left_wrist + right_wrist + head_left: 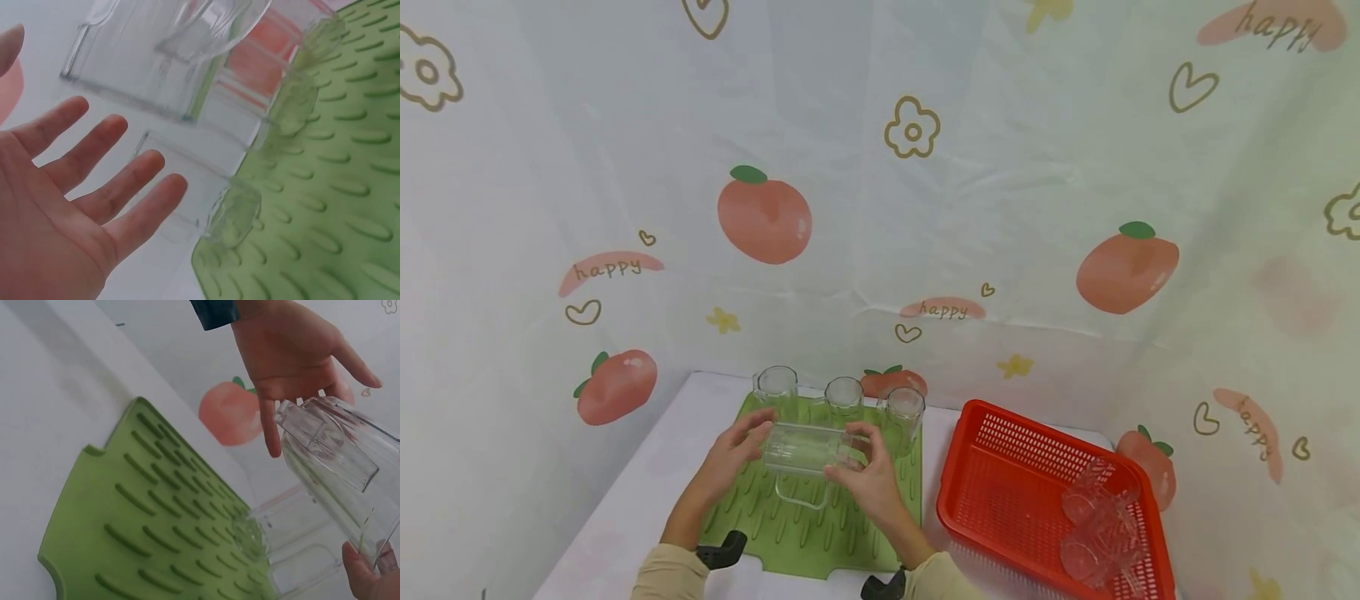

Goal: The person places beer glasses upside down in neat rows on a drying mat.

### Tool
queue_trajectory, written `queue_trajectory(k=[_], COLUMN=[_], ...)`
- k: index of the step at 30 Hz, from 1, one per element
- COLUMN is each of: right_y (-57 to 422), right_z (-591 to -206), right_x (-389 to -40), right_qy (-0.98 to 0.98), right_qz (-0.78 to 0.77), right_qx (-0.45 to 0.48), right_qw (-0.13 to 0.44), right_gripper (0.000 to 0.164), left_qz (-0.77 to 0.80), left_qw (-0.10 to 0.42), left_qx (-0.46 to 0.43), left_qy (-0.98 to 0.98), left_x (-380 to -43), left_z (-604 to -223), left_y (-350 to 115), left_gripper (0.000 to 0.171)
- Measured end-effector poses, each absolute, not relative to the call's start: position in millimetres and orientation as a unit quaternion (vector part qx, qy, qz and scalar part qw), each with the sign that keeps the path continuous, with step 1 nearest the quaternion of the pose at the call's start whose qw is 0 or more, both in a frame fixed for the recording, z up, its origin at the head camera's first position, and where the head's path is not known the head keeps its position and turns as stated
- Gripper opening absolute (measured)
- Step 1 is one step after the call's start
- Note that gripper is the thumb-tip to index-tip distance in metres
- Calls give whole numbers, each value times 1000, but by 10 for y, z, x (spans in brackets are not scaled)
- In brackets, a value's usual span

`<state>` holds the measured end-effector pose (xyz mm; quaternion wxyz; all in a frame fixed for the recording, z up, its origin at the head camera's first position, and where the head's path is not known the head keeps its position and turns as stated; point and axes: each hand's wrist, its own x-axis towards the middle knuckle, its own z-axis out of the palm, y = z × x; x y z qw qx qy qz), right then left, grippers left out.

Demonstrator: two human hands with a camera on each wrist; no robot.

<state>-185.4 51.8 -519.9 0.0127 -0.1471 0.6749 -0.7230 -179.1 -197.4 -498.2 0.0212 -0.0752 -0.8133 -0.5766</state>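
A clear glass mug [805,450] lies sideways in the air above a green drying mat [797,537], its handle hanging down toward me. My right hand [874,475] grips it at the right end, thumb in front and fingers behind. At the other end is my left hand [733,457]; its spread, straight fingers [94,144] are just off the glass in the left wrist view. Along the mat's far edge stand three more glass mugs: a left one [777,392], a middle one [844,400] and a right one [905,417].
Right of the mat, a red plastic basket [946,492] sits on the white tabletop [602,542]. Several clear glass mugs [1086,504] are heaped at its right side. A white cloth [985,183] printed with fruit hangs behind the table.
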Motion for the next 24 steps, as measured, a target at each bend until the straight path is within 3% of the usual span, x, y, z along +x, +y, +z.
queue_trajectory(k=[16,24], right_y=[480,468], right_z=[-5203,-5190], right_x=[-1825,-1812], right_qy=[656,642], right_qz=[-735,-744], right_qx=[-170,-182], right_qw=[17,36], right_gripper=[63,62], left_qz=[-608,-653], left_qw=[-17,-7], left_qx=[-60,-47], left_qy=[-791,-756], left_x=[-1808,-1784], left_z=[-5101,-5110], left_y=[-1755,-1668], left_gripper=[55,59])
